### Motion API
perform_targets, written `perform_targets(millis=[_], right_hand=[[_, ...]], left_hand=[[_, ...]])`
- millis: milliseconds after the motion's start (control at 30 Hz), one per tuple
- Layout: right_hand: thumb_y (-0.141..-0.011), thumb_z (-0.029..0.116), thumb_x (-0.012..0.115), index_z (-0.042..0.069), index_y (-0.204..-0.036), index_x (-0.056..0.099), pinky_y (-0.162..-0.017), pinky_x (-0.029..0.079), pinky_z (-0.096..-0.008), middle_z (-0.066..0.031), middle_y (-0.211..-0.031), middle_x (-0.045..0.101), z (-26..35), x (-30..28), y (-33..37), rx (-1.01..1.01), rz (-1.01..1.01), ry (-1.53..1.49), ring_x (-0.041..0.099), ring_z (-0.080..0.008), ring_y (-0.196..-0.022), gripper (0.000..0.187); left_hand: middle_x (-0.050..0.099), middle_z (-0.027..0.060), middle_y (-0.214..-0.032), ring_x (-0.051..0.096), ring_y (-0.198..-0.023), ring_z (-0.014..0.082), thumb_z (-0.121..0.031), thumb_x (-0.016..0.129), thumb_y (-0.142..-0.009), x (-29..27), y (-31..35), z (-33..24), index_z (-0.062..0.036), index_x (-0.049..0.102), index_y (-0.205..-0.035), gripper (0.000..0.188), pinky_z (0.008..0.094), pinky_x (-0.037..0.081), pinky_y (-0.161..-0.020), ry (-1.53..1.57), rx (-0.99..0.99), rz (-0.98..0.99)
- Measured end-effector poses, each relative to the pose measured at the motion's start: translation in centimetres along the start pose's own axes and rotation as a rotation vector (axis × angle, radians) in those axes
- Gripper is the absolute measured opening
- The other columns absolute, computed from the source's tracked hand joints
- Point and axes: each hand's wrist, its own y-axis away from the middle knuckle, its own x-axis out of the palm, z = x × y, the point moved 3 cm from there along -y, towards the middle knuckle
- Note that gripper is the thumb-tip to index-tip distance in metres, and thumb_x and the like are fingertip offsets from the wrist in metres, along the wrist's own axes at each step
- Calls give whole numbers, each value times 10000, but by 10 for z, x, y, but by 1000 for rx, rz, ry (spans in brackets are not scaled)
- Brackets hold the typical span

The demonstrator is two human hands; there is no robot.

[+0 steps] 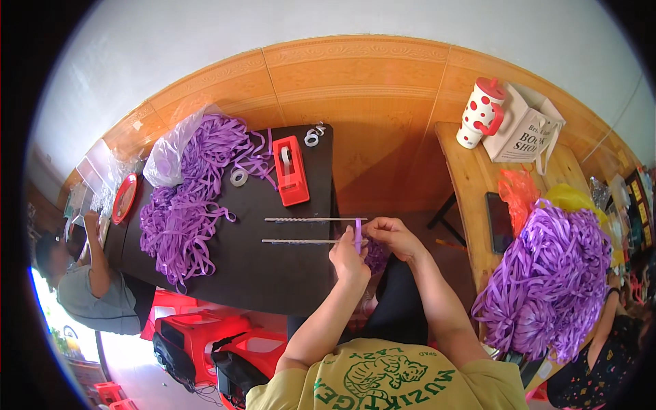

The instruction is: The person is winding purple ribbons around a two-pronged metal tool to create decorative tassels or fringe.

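Note:
Two thin, silvery rods (301,240) with a twisted surface lie roughly parallel and apart on the black table (266,266), their right ends reaching past its edge. A strip of purple ribbon (358,227) crosses both rods near those ends. My left hand (350,261) is closed, pinching the ribbon by the nearer rod. Just right of the rod tips, my right hand (398,238) is closed too, thumb and finger together; what they hold is too small to make out. More purple ribbon (377,258) hangs below my hands, partly hidden.
On the black table are a purple ribbon heap (181,205), a red tape dispenser (292,171) and tape rolls (238,178). The wooden table (471,160) bears a dotted tumbler (480,113), a phone (499,222) and another ribbon pile (547,280). People sit at both sides, with red stools (198,342) lower left.

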Motion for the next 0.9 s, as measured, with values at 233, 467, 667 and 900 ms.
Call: perform_targets(millis=[233,467,667,900], right_hand=[[-908,117,583,5,-929,619,-794,468,-253,-46,-927,645,-17,-1,-13,57,145,-66,599,-125,-834,119],[-858,99,622,-12,-952,623,-862,479,-324,-159,-1077,628,-11,25,-27,115,271,-161,612,-208,-961,146],[-805,141,651,-24,-876,621,-880,474,-380,-233,-1153,577,-30,22,-45,74,426,-328,605,-269,-967,182],[-811,47,589,-32,-933,638,-847,482,-342,-193,-1101,609,-28,29,-45,155,369,-328,607,-234,-943,154]], left_hand=[[599,39,-818,563,-743,178,-172,550,-848,-3,11,-1,-73,608,-911,131,316,384,-676,-22,-55,86],[606,77,-840,574,-770,186,-50,565,-833,-10,1,7,1,608,-888,87,302,430,-711,201,75,151],[613,81,-826,579,-752,150,58,563,-823,-8,4,8,28,586,-830,38,253,442,-679,285,133,196],[614,68,-839,585,-807,155,34,600,-810,-8,7,8,1,607,-841,46,262,446,-757,362,189,195]])
